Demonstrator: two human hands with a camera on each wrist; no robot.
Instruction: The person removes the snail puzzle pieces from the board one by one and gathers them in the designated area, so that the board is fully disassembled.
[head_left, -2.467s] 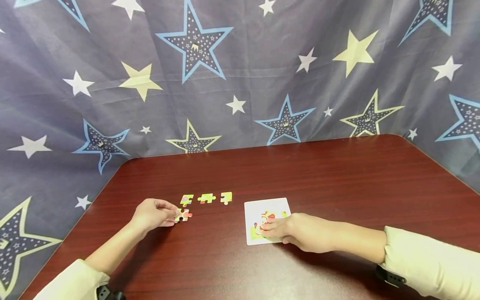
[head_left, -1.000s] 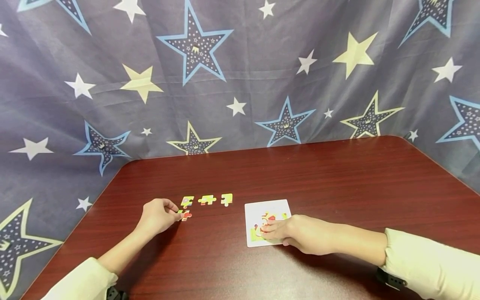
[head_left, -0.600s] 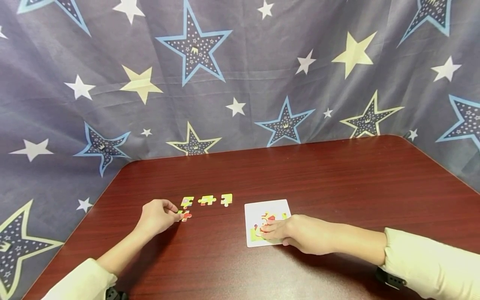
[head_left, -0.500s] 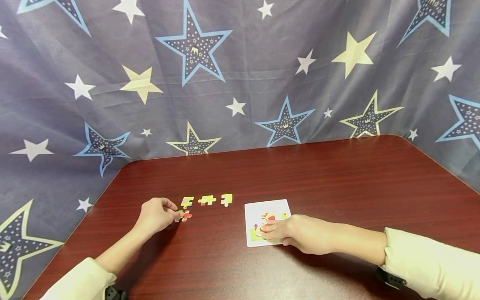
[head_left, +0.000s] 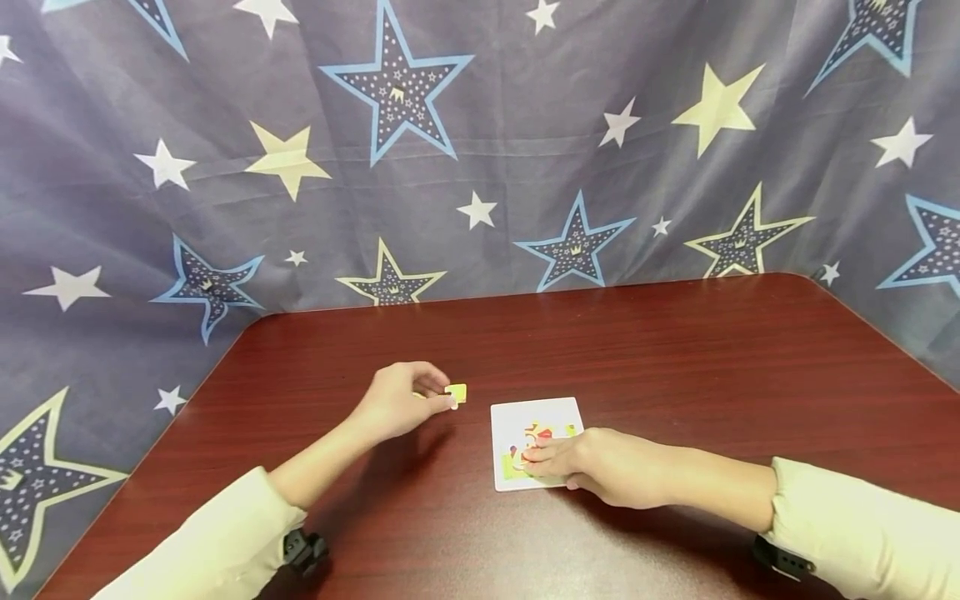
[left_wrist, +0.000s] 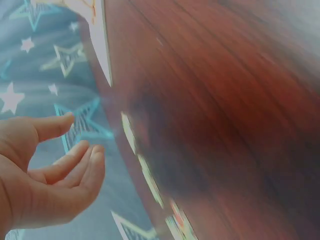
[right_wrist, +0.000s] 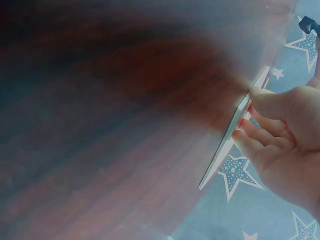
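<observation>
A yellow-green jigsaw piece (head_left: 457, 392) lies on the table just beyond the fingertips of my left hand (head_left: 401, 402). In the left wrist view, the thumb (left_wrist: 55, 126) and fingers of that hand are apart, with nothing between them. Other jigsaw pieces (left_wrist: 150, 181) lie in a line on the table there; the left hand covers nearly all of these in the head view. My right hand (head_left: 622, 467) rests with its fingers extended on a white puzzle board (head_left: 512, 419), over a partly assembled red, yellow and green picture. Its thumb (right_wrist: 267, 102) touches the board's edge.
Everything rests on a dark red-brown wooden table (head_left: 637, 350). Behind and beside it hangs a grey curtain (head_left: 480, 133) with printed stars. Black wrist straps (head_left: 303, 550) show below both sleeves.
My left hand has left the red-and-white jigsaw piece at the left and moved right and away from me, to the yellow-green piece. The right hand and the puzzle board have stayed put.
</observation>
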